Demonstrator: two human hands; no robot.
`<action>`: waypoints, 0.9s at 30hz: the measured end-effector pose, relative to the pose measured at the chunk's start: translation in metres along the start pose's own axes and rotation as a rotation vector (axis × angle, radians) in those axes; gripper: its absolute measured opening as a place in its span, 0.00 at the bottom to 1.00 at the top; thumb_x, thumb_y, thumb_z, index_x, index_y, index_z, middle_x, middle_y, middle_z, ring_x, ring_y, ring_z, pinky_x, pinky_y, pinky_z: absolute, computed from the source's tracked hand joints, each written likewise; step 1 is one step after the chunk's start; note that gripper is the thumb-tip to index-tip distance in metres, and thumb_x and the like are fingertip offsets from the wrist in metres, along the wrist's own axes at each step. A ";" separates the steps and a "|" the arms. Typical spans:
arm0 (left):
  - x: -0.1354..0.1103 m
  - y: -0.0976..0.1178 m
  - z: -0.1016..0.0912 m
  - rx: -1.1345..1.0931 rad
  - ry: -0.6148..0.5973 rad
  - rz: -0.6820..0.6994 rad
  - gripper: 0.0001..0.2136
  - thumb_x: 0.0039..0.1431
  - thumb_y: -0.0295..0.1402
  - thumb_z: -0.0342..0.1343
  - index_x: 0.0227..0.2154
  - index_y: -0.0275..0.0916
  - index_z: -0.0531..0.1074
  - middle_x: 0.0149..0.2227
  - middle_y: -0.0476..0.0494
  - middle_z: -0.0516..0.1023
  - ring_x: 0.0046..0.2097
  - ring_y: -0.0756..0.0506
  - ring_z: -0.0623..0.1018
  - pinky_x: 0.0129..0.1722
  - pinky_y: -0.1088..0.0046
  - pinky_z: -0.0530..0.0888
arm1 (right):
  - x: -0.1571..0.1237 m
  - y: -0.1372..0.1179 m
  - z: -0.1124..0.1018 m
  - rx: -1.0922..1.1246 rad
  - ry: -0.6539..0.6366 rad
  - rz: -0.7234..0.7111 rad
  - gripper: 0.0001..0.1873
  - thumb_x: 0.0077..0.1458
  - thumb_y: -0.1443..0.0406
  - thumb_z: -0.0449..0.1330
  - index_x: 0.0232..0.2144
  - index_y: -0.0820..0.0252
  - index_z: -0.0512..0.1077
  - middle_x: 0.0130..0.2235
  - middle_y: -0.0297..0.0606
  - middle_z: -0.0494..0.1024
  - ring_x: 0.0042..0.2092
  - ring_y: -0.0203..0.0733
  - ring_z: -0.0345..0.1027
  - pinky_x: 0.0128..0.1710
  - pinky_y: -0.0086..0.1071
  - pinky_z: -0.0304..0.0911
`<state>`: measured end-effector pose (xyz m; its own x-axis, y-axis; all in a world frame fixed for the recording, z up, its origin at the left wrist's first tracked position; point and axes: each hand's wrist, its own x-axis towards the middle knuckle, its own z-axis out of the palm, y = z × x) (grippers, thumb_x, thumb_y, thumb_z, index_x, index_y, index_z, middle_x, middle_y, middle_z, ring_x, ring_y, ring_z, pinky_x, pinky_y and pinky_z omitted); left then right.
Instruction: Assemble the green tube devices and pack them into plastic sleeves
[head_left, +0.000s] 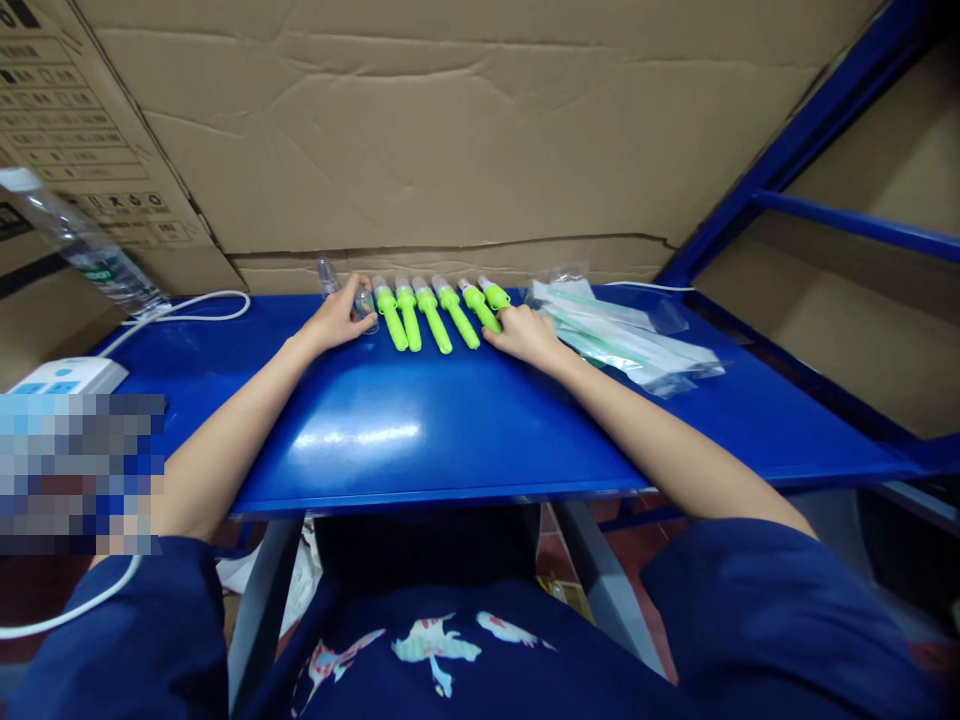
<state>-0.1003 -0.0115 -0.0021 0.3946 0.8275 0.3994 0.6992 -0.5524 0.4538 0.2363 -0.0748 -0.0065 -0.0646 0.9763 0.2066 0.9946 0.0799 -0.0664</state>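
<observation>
the row of green sticks (434,320) lay on the blue table (450,430), and at its left end the left hand (339,318) curved its thumb and forefinger around a clear cap (365,308), though whether they pinched it i could not tell. at the row's right end the right hand (525,338) touched the last sticks with bent fingers, their grip unclear, and plastic bags (637,338) lay right of the row.

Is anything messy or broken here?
Yes: the cardboard behind the blue table is creased, with a ragged line near its bottom. The plastic packets lie in an untidy heap beside the green sticks. No spill shows.
</observation>
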 end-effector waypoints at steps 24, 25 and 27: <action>0.010 0.014 0.010 -1.027 0.347 -0.373 0.16 0.62 0.45 0.66 0.33 0.41 0.66 0.30 0.49 0.78 0.31 0.52 0.79 0.37 0.77 0.77 | -0.022 -0.013 -0.022 0.049 0.121 -0.426 0.25 0.70 0.56 0.52 0.60 0.66 0.73 0.51 0.51 0.84 0.50 0.59 0.79 0.44 0.40 0.67; 0.009 0.015 0.010 -1.021 0.341 -0.363 0.17 0.62 0.45 0.67 0.33 0.41 0.66 0.30 0.49 0.78 0.32 0.52 0.79 0.37 0.76 0.77 | -0.022 -0.012 -0.021 0.050 0.121 -0.430 0.25 0.70 0.56 0.53 0.60 0.65 0.73 0.52 0.51 0.83 0.51 0.59 0.78 0.45 0.40 0.67; 0.007 0.020 0.011 -0.996 0.321 -0.328 0.17 0.60 0.45 0.68 0.34 0.41 0.67 0.30 0.49 0.78 0.32 0.51 0.80 0.39 0.75 0.77 | -0.021 -0.011 -0.021 0.058 0.126 -0.440 0.25 0.70 0.56 0.53 0.60 0.65 0.73 0.53 0.51 0.83 0.52 0.58 0.78 0.45 0.39 0.68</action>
<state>-0.0765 -0.0152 0.0010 0.0026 0.9643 0.2649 -0.1103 -0.2630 0.9585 0.2286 -0.1009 0.0105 -0.4655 0.8154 0.3441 0.8684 0.4958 -0.0001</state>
